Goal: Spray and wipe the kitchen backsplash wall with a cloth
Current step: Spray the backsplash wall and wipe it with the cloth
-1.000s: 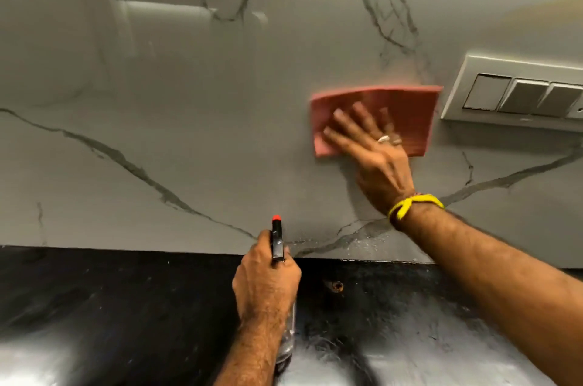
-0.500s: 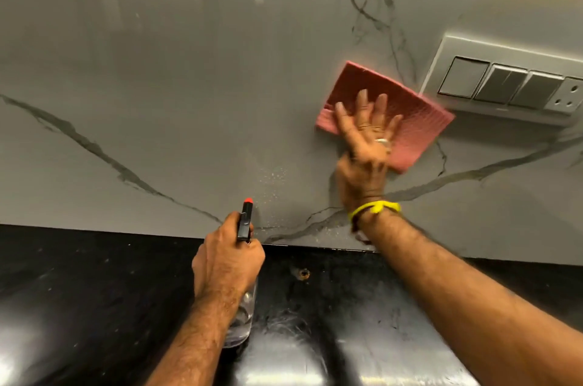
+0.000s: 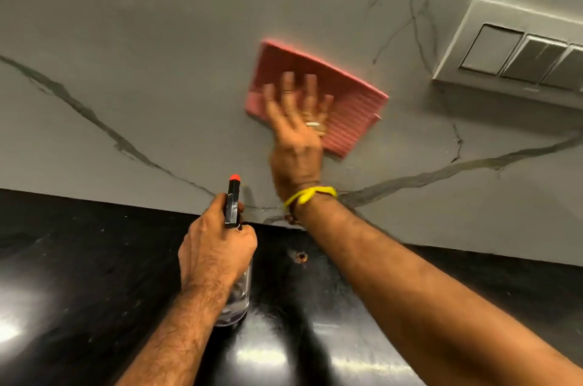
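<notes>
Grey marble-look backsplash wall [image 3: 132, 95] with dark veins fills the upper frame; glossy black stone countertop [image 3: 72, 259] runs along the bottom, strong glare at lower left. Lower centre: left hand [image 3: 217, 256] wraps around the neck of a clear plastic spray bottle [image 3: 235, 297] with black head and red nozzle tip, bottle upright, base over the countertop. Small round hole [image 3: 302, 256] in the countertop just right of it. Centre: right hand [image 3: 296, 130], fingers straight and spread, presses a pink ribbed cloth [image 3: 347, 101] flat on the wall; yellow band [image 3: 310, 193] at wrist. Upper right: white switch panel [image 3: 517, 48], apart from cloth.
</notes>
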